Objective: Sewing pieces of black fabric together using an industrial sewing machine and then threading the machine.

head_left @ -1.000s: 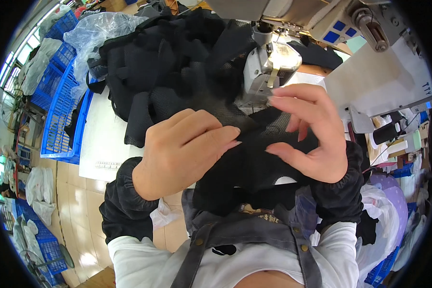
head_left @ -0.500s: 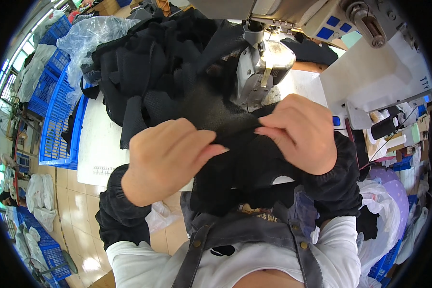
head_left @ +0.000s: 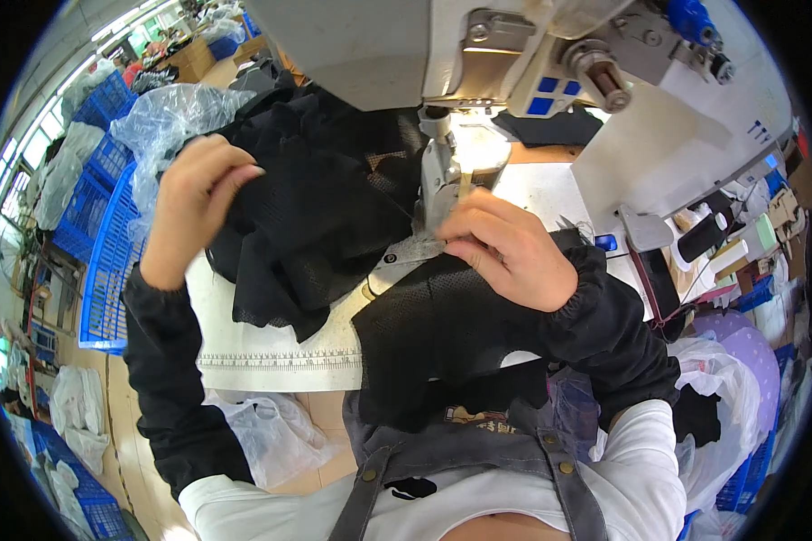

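My left hand point(head_left: 194, 203) is raised over the left end of a heap of black mesh fabric point(head_left: 307, 207), its thumb and forefinger pinched on cloth at the heap's edge. Close in front of the sewing machine's metal head point(head_left: 440, 176), my right hand point(head_left: 510, 252) is closed, fingertips pinching the upper edge of a second black fabric piece point(head_left: 433, 311). That piece hangs over the table's front edge towards my apron. Between the two cloths part of the metal plate point(head_left: 397, 260) shows. The needle area is partly hidden by the right fingers.
A printed ruler strip point(head_left: 280, 359) runs along the white table's front edge. Blue plastic crates point(head_left: 108, 279) and clear bags point(head_left: 176, 113) stand at the left. Small scissors point(head_left: 566, 223) lie right of the machine head. A thread spool point(head_left: 702, 236) is farther right.
My hands have moved apart: the left went up and left to the heap, the right slightly left and down. The metal plate and ruler now show more, and the head view has shifted.
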`<act>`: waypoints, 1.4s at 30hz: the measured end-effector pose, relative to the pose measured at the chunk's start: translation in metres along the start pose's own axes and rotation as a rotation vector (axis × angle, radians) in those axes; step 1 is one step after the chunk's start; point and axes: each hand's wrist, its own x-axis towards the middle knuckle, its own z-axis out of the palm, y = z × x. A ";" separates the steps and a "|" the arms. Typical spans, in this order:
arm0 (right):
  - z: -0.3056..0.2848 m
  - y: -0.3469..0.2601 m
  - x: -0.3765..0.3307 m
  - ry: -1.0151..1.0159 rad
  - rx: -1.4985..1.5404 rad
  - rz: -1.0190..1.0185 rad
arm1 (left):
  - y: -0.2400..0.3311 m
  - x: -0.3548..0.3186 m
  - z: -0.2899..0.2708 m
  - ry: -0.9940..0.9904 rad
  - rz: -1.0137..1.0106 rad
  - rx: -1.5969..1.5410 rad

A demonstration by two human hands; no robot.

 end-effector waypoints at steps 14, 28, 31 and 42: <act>-0.096 -0.033 -0.156 0.102 -0.431 0.271 | -0.085 0.054 0.087 -0.084 -0.341 0.126; -0.269 0.083 -0.335 0.604 -0.655 0.893 | -0.127 -0.015 0.176 -0.523 -0.382 0.429; -0.300 0.148 -0.327 0.553 -0.401 0.923 | -0.102 -0.011 0.158 -0.465 -0.392 0.193; -0.318 0.187 -0.322 0.792 0.275 0.957 | -0.006 -0.043 0.051 -0.077 -0.364 -0.183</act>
